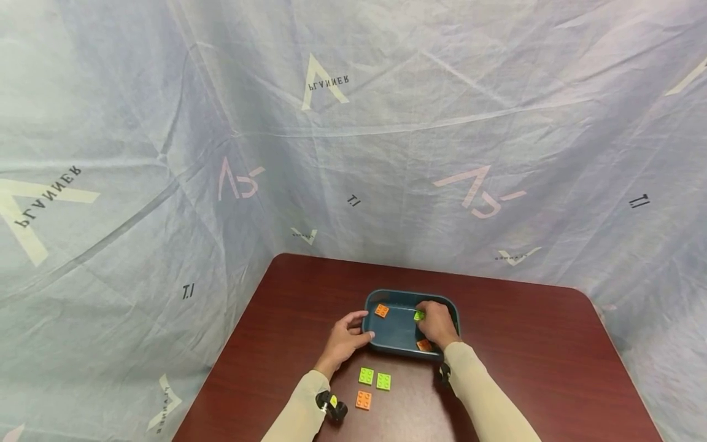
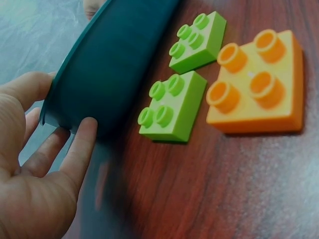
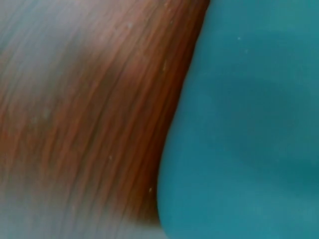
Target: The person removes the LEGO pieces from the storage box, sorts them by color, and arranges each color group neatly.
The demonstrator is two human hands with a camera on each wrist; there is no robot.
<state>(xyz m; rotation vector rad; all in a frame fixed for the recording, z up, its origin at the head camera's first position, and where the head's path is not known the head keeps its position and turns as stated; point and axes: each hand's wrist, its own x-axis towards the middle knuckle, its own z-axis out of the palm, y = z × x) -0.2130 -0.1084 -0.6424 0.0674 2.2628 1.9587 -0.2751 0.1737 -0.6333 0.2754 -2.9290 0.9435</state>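
A dark teal tray stands on the table. My left hand holds its left end, the thumb over the rim and the other fingers against the outer wall. Inside the tray, my right hand pinches a green brick, partly hidden by the fingers. One orange brick lies at the tray's left, another orange brick near its front wall. The right wrist view shows only the tray's outer wall and tabletop, no hand.
In front of the tray lie two green bricks and an orange brick, studs up. They sit on the reddish-brown table near my left forearm. A grey printed cloth hangs behind the table.
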